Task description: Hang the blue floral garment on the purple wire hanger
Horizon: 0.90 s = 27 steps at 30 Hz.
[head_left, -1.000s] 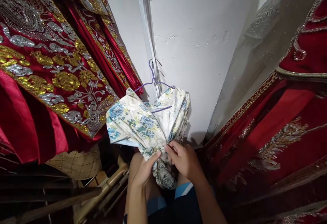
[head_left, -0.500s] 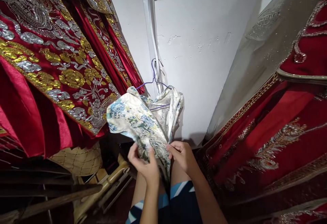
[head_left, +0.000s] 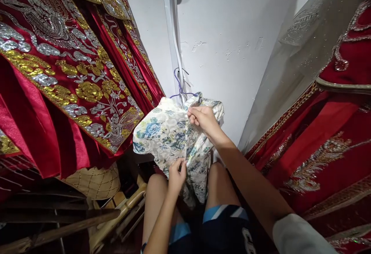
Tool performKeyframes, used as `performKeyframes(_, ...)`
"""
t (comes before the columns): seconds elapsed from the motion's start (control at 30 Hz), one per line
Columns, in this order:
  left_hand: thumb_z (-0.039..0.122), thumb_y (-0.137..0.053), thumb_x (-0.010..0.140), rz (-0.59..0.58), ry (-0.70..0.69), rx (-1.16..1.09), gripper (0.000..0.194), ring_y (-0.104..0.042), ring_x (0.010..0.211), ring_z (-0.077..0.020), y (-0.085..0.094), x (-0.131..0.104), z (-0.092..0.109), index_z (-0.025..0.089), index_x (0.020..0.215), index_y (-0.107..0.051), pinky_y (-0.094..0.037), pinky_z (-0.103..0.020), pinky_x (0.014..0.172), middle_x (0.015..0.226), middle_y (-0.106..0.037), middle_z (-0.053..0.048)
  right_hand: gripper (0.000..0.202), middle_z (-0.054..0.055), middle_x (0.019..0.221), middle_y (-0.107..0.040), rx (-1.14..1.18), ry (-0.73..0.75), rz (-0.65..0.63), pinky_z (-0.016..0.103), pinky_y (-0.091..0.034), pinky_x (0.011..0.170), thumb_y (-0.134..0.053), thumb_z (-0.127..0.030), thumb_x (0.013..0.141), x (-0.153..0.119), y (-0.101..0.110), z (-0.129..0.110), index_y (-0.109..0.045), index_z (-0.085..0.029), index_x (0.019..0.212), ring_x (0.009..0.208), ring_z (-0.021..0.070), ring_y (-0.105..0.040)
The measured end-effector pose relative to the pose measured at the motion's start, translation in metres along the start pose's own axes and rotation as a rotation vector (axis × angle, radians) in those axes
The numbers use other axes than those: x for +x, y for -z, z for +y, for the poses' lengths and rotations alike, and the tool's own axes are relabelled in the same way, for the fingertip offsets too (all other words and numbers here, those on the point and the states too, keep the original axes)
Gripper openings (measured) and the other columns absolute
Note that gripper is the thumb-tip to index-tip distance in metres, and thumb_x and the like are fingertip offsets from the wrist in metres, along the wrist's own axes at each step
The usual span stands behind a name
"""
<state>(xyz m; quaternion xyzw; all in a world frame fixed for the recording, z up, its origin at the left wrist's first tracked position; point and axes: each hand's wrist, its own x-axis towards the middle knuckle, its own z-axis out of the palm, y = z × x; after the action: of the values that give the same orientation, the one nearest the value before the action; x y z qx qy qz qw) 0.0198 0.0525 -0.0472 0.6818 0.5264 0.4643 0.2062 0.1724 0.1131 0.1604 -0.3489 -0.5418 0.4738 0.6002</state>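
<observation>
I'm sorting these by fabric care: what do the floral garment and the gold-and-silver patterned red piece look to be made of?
The floral garment looks like thin, soft cloth, perhaps cotton or a blend, with fine creases. The red piece seems satin-like, judging by its glossy folds, with glittering sequin-like decoration.

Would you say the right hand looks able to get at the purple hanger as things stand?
Probably yes: the right hand pinches the shirt just below the hanger, with nothing apparent between.
</observation>
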Motion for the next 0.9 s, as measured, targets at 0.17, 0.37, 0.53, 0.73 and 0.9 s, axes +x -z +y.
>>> performKeyframes(0.17, 0.034, -0.057, 0.084, -0.193, -0.048, 0.085, 0.022, -0.051, 0.056, -0.0188, 0.036, 0.039, -0.016, 0.022, 0.065, -0.06, -0.039, -0.028, 0.064, 0.056, -0.054, 0.001, 0.032, -0.003, 0.05, -0.055, 0.053, 0.077, 0.031, 0.019, -0.026, 0.04, -0.066, -0.043, 0.087, 0.004, -0.008, -0.002, -0.064, -0.015, 0.07, 0.039, 0.0046, -0.038)
performKeyframes(0.37, 0.034, -0.055, 0.094, 0.065, -0.261, 0.034, 0.024, -0.066, 0.085, -0.0207, 0.08, 0.078, 0.044, 0.022, 0.11, -0.068, -0.047, -0.03, 0.081, 0.097, -0.072, -0.007, 0.03, -0.004, 0.05, -0.056, -0.021, 0.09, -0.05, 0.02, -0.027, 0.041, -0.062, -0.042, 0.089, -0.013, -0.009, 0.011, -0.062, -0.018, 0.073, 0.039, 0.0067, -0.039)
performKeyframes(0.53, 0.033, -0.051, 0.1, 0.217, -0.561, 0.128, 0.029, -0.063, 0.08, -0.0166, 0.097, 0.119, 0.115, 0.019, 0.121, -0.064, -0.048, -0.029, 0.079, 0.094, -0.07, -0.005, 0.027, -0.004, 0.051, -0.057, -0.166, 0.183, -0.159, 0.022, -0.032, 0.045, -0.055, -0.038, 0.093, -0.017, -0.012, 0.006, -0.06, -0.019, 0.076, 0.042, 0.0092, -0.042)
performKeyframes(0.73, 0.03, -0.055, 0.099, 0.396, -0.664, 0.226, 0.021, -0.063, 0.086, -0.0176, 0.103, 0.127, 0.14, 0.016, 0.089, -0.067, -0.046, -0.031, 0.083, 0.087, -0.069, -0.004, 0.027, -0.004, 0.052, -0.054, -0.405, 0.191, -0.106, 0.024, -0.034, 0.051, -0.056, -0.033, 0.09, -0.005, 0.01, 0.045, -0.057, -0.02, 0.066, 0.049, 0.012, -0.049)
performKeyframes(0.9, 0.034, -0.059, 0.096, 0.838, -0.272, -0.224, 0.022, -0.053, 0.079, -0.0134, 0.144, 0.123, 0.093, 0.016, 0.083, -0.059, -0.045, -0.028, 0.077, 0.078, -0.058, 0.001, 0.026, -0.003, 0.048, -0.057, -0.293, -0.056, -0.222, 0.023, -0.035, 0.051, -0.059, -0.032, 0.083, -0.029, 0.026, 0.08, -0.058, -0.019, 0.06, 0.046, 0.0108, -0.047)
